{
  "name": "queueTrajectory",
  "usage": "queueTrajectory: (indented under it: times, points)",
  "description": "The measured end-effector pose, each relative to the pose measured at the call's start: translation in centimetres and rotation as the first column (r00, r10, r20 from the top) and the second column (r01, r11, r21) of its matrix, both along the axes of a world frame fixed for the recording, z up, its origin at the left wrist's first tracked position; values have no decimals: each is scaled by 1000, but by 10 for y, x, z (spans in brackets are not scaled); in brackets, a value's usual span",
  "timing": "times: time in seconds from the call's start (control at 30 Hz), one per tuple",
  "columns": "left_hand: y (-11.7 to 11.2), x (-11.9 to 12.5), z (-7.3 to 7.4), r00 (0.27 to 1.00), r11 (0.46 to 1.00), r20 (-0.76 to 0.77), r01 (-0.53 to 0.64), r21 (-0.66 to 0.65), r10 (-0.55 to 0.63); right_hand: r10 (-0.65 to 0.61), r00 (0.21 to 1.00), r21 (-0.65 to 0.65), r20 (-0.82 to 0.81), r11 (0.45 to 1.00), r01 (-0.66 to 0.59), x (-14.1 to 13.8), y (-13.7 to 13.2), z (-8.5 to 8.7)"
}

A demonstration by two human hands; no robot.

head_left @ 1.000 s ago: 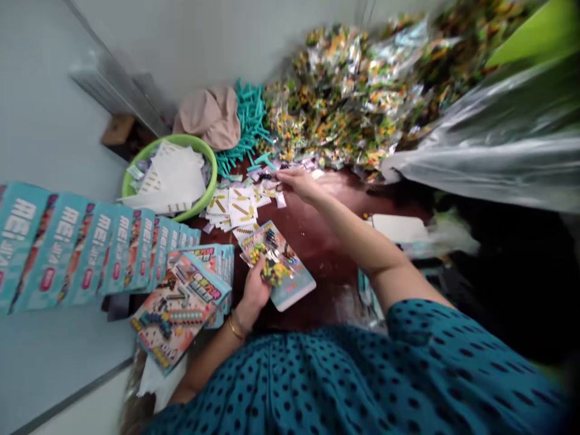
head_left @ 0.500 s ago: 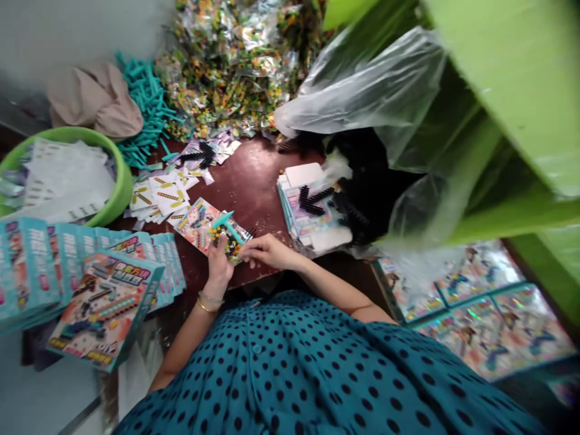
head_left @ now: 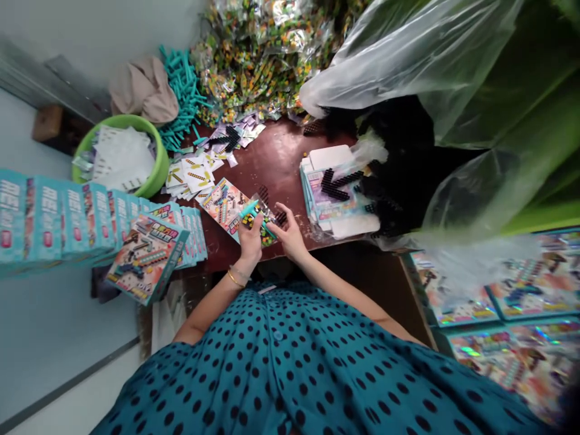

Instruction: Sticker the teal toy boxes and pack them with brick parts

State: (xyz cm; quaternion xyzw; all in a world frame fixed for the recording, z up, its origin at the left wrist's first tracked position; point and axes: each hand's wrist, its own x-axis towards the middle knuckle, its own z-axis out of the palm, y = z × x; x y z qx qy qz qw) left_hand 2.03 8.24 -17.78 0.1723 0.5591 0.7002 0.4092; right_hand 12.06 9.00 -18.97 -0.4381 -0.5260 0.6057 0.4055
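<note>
My left hand (head_left: 251, 243) is closed on a clear bag of small bricks (head_left: 266, 234), coloured black, yellow, green and orange. A teal pickaxe-shaped piece (head_left: 249, 208) lies over the bag under the left thumb. My right hand (head_left: 292, 235) is at the bag's right side, thumb near its edge and index finger stretched apart from the thumb. Black studded pieces (head_left: 263, 193) show just beyond the bag; how they are held is hidden. Under the left hand, a flat printed box (head_left: 222, 208) lies slanted on the dark red table (head_left: 267, 154).
Teal boxes (head_left: 75, 220) stand in a row at left, one tilted box (head_left: 147, 257) in front. Behind are a green basin (head_left: 161, 160), teal pieces (head_left: 181, 96) and heaped brick bags (head_left: 258, 66). Right are stacked cartons (head_left: 328, 208) under a black arrow-shaped piece (head_left: 333, 184).
The view has shifted, so the table things appear farther right. My right hand's fingers have spread from a pinch near the teal handle. More black studded piece shows beyond the bag.
</note>
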Motion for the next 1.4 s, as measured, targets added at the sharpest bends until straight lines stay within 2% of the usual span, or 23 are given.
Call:
queueTrajectory:
  times: [0.1, 0.17, 0.2, 0.23, 0.3, 0.37, 0.4, 0.47, 0.53, 0.63, 0.73, 0.83, 0.97, 1.1, 1.3, 1.4]
  points:
    - [-4, 0, -5, 999, 998, 26, 38, -48, -37, -29, 1000, 44, -9, 999, 29, -1, -4, -3]
    - [-12, -6, -7, 987, 985, -19, 155, -81, -157, -52, 999, 58, -7, 997, 52, 9, 0, -9]
    - [-19, -11, -7, 963, 966, -98, 240, -100, -250, -76, 997, 56, 4, 996, 76, 17, 4, -13]
    - [-26, -18, -7, 912, 935, -212, 329, -132, -351, -100, 995, 45, 20, 994, 99, 27, 9, -18]
    - [-42, -35, -9, 714, 866, -490, 435, -249, -500, -142, 988, 4, 52, 990, 142, 52, 20, -29]
    - [-51, -57, -11, 488, 841, -691, 391, -374, -534, -138, 989, -62, 56, 988, 142, 77, 28, -39]
    - [-52, -68, -13, 403, 841, -744, 347, -414, -533, -114, 992, -99, 47, 988, 119, 86, 29, -42]
    - [-46, -87, -13, 308, 858, -807, 278, -431, -505, -28, 999, -150, 23, 988, 31, 94, 28, -44]
    - [-34, -97, -7, 271, 898, -862, 241, -369, -428, 86, 996, -169, -23, 982, -89, 87, 25, -38]
    - [-18, -95, 10, 250, 951, -933, 230, -205, -261, 179, 977, -133, -118, 972, -194, 59, 29, -22]
    - [-14, -77, 20, 269, 938, -939, 324, -123, -216, 190, 977, -54, -96, 979, -195, 31, 48, -8]
    - [-19, -59, 12, 345, 908, -892, 393, -145, -292, 165, 984, 18, 70, 986, -167, 17, 73, 2]
    - [-23, -49, -2, 400, 906, -849, 378, -191, -346, 162, 964, 0, 212, 986, -165, 16, 90, 14]
    - [-21, -45, 3, 405, 919, -864, 365, -147, -299, 78, 977, 156, 200, 982, -110, 17, 85, 23]
    - [-10, -44, 28, 372, 956, -915, 290, -44, -155, -27, 980, 269, 198, 963, -28, 1, 60, 32]
    - [-6, -56, 49, 463, 981, -883, 193, 17, -76, -193, 975, 435, 106, 891, 129, 10, 52, 47]
